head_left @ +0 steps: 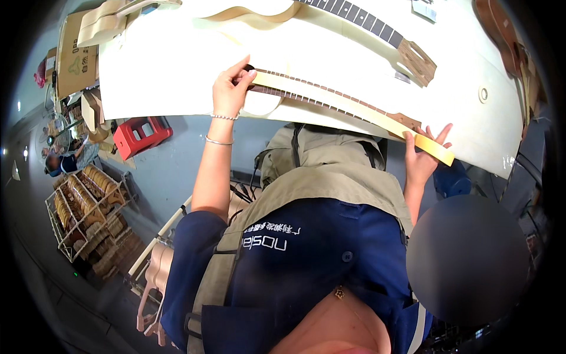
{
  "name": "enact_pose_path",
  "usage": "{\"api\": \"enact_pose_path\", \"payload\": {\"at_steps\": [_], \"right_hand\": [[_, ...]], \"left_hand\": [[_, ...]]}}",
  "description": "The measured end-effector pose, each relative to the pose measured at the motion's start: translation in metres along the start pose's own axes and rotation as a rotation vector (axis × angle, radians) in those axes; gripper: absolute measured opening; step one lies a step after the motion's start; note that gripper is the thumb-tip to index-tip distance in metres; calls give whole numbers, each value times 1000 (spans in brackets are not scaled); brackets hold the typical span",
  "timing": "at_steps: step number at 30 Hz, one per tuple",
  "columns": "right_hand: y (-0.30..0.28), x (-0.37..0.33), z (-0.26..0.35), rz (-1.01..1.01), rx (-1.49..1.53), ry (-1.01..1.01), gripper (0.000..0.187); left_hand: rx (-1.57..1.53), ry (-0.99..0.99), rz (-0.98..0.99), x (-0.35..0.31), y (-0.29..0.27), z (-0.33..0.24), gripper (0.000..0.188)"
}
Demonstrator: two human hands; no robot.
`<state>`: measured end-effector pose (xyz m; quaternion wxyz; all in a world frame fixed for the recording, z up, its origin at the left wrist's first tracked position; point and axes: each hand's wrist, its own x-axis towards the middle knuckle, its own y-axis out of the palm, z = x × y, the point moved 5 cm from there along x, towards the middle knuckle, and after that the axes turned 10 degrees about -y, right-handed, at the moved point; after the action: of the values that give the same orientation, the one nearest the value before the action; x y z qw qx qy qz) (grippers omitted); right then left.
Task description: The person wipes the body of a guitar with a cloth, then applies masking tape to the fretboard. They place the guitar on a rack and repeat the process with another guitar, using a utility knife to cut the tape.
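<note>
A strip of yellow masking tape (339, 100) stretches lengthwise along the dark fretboard (293, 95) of a guitar at the table's near edge. Frets show on both sides of the strip. My left hand (229, 91) pinches the strip's left end, by the body end of the fretboard. Over by the brown headstock (408, 120), my right hand (420, 167) grips the yellow tape roll (435, 150), some of its fingers spread behind it. Part of the pale guitar body (263, 104) shows beneath the fretboard; the rest is hidden.
A second guitar neck (359, 19) with a slotted headstock (417, 62) lies farther back on the white table (159, 76). Another tape roll (483, 94) sits at the right. A red stool (141, 137) and a rack of guitar bodies (88, 197) stand left; a blue container (453, 182) is below right.
</note>
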<state>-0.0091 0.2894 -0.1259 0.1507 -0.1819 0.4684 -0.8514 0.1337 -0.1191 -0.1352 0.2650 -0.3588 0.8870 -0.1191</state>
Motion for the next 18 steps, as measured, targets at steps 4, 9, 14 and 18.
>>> {"api": "enact_pose_path", "payload": {"at_steps": [4, 9, 14, 18], "right_hand": [[1, 3, -2, -58, 359, 225, 101], [4, 1, -6, -105, 445, 244, 99], [10, -3, -13, -164, 581, 313, 98], [11, 0, -9, -138, 364, 309, 103]], "left_hand": [[27, 58, -126, -2, -1, -2, 57], [153, -7, -175, -1, 1, 1, 66], [501, 430, -395, -27, 12, -33, 69], [1114, 535, -245, -47, 38, 0, 66]]}}
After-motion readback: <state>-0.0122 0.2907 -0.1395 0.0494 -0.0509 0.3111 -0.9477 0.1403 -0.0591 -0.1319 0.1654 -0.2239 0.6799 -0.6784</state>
